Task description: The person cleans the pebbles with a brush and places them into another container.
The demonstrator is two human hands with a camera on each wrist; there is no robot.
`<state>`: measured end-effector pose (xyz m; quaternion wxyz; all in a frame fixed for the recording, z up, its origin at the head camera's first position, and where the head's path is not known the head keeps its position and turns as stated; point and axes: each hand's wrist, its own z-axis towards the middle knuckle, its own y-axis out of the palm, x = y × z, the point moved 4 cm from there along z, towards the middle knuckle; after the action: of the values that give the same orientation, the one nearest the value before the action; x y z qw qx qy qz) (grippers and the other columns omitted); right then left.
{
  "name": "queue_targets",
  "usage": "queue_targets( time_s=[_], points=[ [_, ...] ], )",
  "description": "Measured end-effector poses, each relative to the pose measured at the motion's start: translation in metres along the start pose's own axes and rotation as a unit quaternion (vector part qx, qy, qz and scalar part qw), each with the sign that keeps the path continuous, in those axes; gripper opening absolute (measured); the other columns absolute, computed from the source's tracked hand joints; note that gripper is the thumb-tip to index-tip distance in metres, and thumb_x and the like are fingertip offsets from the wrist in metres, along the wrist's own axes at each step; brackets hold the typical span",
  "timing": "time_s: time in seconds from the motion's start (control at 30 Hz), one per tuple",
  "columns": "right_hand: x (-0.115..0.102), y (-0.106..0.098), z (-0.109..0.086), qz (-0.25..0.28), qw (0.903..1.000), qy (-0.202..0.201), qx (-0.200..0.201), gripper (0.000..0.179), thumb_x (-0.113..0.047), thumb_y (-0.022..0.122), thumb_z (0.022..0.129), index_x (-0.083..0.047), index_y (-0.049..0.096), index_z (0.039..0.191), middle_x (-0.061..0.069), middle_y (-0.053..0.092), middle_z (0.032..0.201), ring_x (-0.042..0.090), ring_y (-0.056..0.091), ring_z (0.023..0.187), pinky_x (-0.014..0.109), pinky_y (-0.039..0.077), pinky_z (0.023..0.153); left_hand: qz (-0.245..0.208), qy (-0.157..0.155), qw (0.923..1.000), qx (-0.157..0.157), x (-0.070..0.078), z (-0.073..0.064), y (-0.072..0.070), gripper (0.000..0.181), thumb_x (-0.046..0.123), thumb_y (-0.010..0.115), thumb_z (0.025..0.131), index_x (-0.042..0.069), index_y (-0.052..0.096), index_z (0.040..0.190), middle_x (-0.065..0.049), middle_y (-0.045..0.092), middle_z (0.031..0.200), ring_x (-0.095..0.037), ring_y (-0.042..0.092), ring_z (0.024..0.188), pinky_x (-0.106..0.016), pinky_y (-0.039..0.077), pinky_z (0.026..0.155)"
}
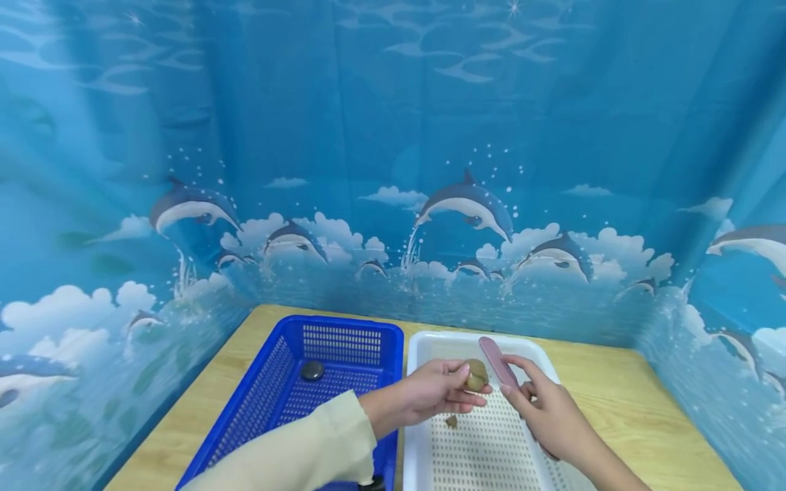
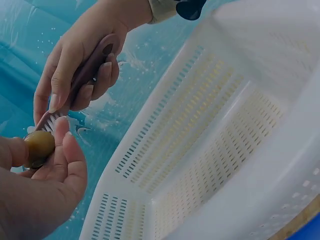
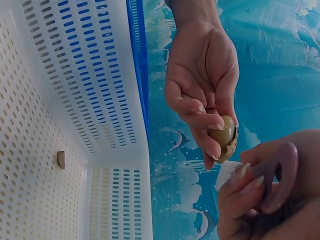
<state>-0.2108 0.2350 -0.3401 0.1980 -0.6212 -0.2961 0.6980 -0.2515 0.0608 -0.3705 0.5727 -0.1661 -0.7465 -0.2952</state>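
Note:
A smooth, shiny olive-brown stone [image 1: 475,376] with a rough brownish patch on one side is pinched between the thumb and fingers of my left hand [image 1: 432,392]. My right hand [image 1: 546,409] grips a dusky pink brush [image 1: 497,361] by its handle. In the left wrist view the brush's white bristles [image 2: 52,120] sit right at the stone [image 2: 40,147]. The right wrist view has the bristles [image 3: 226,172] close below the stone [image 3: 225,137]. Both hands are above the white basket [image 1: 424,436].
A small brown lump [image 1: 451,422] lies on the white basket's floor. Left of it stands a blue basket [image 1: 245,409] with a dark, smooth stone [image 1: 312,370] inside. Both baskets rest on a wooden table [image 1: 614,389], enclosed by a dolphin-print curtain [image 1: 368,136].

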Motion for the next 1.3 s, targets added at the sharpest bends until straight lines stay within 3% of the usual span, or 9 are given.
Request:
queue_targets(
  time_s=[0.2, 0.43, 0.53, 0.83, 1.07, 1.3],
  points=[
    [-0.004, 0.004, -0.007, 0.011, 0.9994, -0.032, -0.003, 0.050, -0.030, 0.055, 0.100, -0.018, 0.038, 0.145, 0.001, 0.052, 0.062, 0.008, 0.038, 0.038, 0.028, 0.040, 0.035, -0.022, 0.004, 0.9997, -0.002, -0.006, -0.006, 0.001, 0.040, 0.020, 0.034, 0.107, -0.001, 0.048, 0.138, -0.016, 0.065, 0.123, -0.010, 0.066, 0.091, -0.022, 0.055, 0.078],
    [-0.012, 0.015, -0.016, -0.012, 0.9874, -0.158, 0.007, 0.044, -0.021, 0.057, 0.099, -0.013, 0.045, 0.140, -0.009, 0.050, 0.066, -0.002, 0.037, 0.043, 0.023, 0.040, 0.039, -0.034, 0.005, 0.9991, 0.025, -0.010, -0.007, -0.003, 0.040, 0.018, 0.032, 0.107, -0.001, 0.045, 0.141, -0.018, 0.066, 0.117, -0.016, 0.066, 0.096, -0.023, 0.055, 0.077],
    [-0.014, 0.018, -0.017, -0.032, 0.9810, -0.190, 0.020, 0.043, -0.019, 0.060, 0.098, -0.011, 0.049, 0.138, -0.013, 0.049, 0.066, -0.005, 0.035, 0.045, 0.021, 0.039, 0.039, -0.034, 0.006, 0.9989, 0.030, -0.012, -0.005, -0.003, 0.040, 0.018, 0.032, 0.107, 0.000, 0.046, 0.140, -0.016, 0.067, 0.115, -0.017, 0.065, 0.096, -0.021, 0.053, 0.073],
    [-0.015, 0.018, -0.012, -0.070, 0.9835, -0.164, 0.031, 0.048, -0.020, 0.065, 0.095, -0.010, 0.050, 0.139, -0.013, 0.047, 0.062, -0.003, 0.035, 0.045, 0.021, 0.038, 0.040, -0.037, 0.012, 0.9990, 0.022, -0.017, -0.004, 0.000, 0.040, 0.018, 0.031, 0.107, -0.001, 0.042, 0.141, -0.010, 0.068, 0.110, -0.012, 0.064, 0.089, -0.020, 0.049, 0.068],
    [-0.012, 0.016, -0.010, -0.066, 0.9876, -0.135, 0.045, 0.043, -0.020, 0.063, 0.096, -0.011, 0.053, 0.137, -0.011, 0.054, 0.067, 0.000, 0.042, 0.050, 0.022, 0.040, 0.044, -0.035, 0.011, 0.9990, 0.026, -0.017, -0.006, -0.001, 0.040, 0.019, 0.031, 0.108, -0.002, 0.044, 0.139, -0.007, 0.068, 0.106, -0.010, 0.063, 0.084, -0.020, 0.047, 0.066],
    [-0.010, 0.016, -0.011, -0.061, 0.9904, -0.118, 0.038, 0.043, -0.022, 0.062, 0.097, -0.010, 0.053, 0.137, -0.010, 0.055, 0.067, 0.001, 0.041, 0.048, 0.022, 0.040, 0.043, -0.037, 0.026, 0.9978, 0.048, -0.017, -0.008, -0.006, 0.039, 0.018, 0.032, 0.107, -0.003, 0.047, 0.137, -0.014, 0.067, 0.112, -0.010, 0.061, 0.082, -0.020, 0.047, 0.062]
  ],
)
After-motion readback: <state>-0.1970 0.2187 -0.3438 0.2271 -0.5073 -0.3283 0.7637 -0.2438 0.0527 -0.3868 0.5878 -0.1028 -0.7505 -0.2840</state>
